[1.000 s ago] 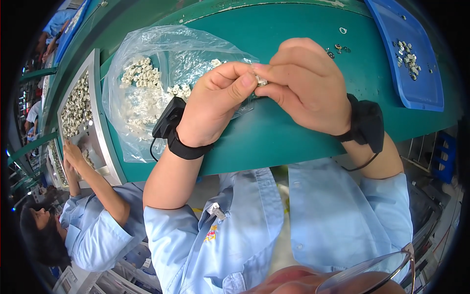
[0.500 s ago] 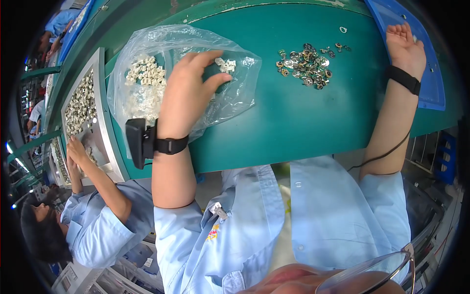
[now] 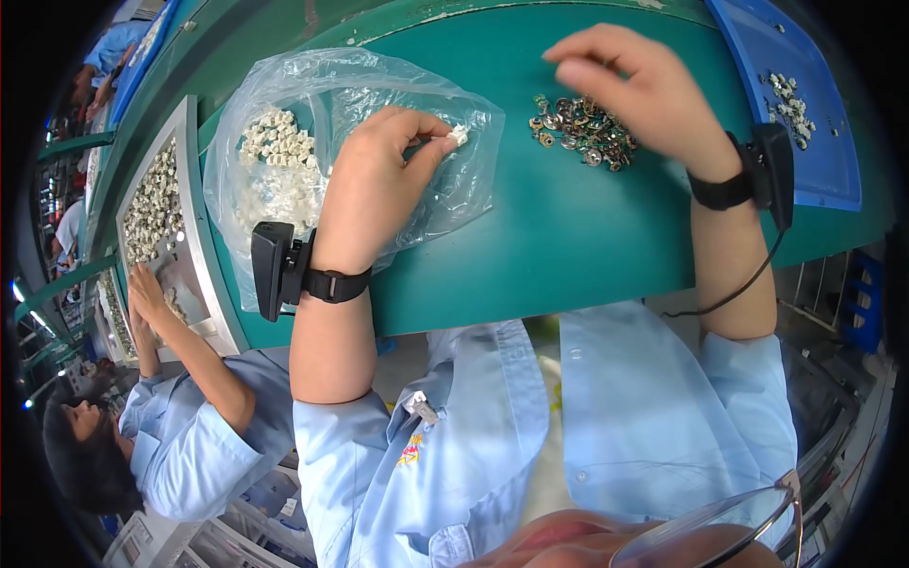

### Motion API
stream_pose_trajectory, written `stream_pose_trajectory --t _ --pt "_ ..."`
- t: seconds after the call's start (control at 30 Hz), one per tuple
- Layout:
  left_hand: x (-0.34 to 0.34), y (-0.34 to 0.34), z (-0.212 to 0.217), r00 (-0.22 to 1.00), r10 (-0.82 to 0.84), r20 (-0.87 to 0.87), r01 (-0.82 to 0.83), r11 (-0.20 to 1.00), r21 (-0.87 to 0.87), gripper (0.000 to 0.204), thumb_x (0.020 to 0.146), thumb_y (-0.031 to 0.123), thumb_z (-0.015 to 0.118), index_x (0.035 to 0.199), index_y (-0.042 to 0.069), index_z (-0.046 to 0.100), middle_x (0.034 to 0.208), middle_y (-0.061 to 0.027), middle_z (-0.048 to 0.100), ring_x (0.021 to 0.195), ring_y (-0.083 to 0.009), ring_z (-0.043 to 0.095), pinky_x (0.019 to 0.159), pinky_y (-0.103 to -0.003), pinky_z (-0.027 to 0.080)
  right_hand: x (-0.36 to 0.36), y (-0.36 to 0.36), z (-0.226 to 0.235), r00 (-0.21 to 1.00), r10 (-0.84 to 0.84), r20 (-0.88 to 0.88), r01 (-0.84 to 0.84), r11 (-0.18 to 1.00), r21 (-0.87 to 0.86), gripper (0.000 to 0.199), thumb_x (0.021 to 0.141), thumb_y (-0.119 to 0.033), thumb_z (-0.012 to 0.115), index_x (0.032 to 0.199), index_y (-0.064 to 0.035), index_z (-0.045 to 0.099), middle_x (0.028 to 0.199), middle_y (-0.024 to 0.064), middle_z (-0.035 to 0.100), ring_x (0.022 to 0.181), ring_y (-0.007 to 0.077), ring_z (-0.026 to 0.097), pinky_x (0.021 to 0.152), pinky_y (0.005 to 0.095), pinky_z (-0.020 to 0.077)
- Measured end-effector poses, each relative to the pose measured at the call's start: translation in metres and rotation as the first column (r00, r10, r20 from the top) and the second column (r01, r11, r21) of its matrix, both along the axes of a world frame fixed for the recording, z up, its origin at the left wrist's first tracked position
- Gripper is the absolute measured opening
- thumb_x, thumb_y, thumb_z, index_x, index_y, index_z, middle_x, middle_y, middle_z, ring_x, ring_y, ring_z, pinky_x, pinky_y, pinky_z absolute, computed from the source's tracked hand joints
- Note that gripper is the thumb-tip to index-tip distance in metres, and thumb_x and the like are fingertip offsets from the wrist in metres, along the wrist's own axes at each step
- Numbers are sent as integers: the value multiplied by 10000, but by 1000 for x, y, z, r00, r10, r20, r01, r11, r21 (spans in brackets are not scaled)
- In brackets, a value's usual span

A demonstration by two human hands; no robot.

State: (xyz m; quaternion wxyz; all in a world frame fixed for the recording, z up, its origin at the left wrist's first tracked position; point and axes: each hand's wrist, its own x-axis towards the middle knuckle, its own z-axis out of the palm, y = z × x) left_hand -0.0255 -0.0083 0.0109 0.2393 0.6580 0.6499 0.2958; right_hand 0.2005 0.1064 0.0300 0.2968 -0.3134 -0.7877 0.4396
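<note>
My left hand [image 3: 383, 175] is over a clear plastic bag [image 3: 454, 194] that lies flattened on the green table. Thumb and forefinger pinch a small white plastic part [image 3: 459, 135] at their tips. More such white plastic parts [image 3: 279, 142] lie heaped on the bag to the left of that hand, some of them under its film. Slightly blurred, my right hand [image 3: 644, 90] is above the right edge of a pile of small round metal parts [image 3: 582, 133]. Its thumb and forefinger stretch leftward, apart, with nothing seen between them.
At the far right stands a blue tray [image 3: 824, 175] with several small white-and-metal pieces. To the left, a co-worker's hands [image 3: 147, 293] are at a grey-framed tray [image 3: 194, 189] of similar pieces. A black cable [image 3: 734, 301] trails from the device on my right wrist.
My right hand has swung left from the blue tray to the metal pile, and pieces in the tray are now uncovered. My left fingers have closed on a white part.
</note>
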Motion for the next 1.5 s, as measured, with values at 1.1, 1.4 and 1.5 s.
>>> stream_pose_trajectory --t 1.1,1.4,1.5 --pt "33 -4 -1 660 -161 734 19 980 198 303 736 -20 676 1013 23 559 923 -42 590 825 -117 559 749 -230 447 -20 -41 -1 942 256 -216 -279 957 -82 147 828 17 554 971 10 586 890 64 605 822 110 575 712 212 460" --pt "34 -7 3 605 -80 792 -52 989 140 250 768 -39 639 1006 10 578 951 -57 599 863 -109 567 757 -217 461 -21 -43 -2 936 260 -238 -264 964 15 146 823 24 557 967 9 575 893 63 604 802 112 581 700 216 466" --pt "34 -7 6 609 -27 793 -28 998 55 230 772 -51 629 991 5 585 953 -61 599 873 -111 569 758 -218 469 -21 -44 -3 940 252 -230 -257 966 5 137 824 24 557 959 8 574 890 60 602 803 107 576 699 212 462"
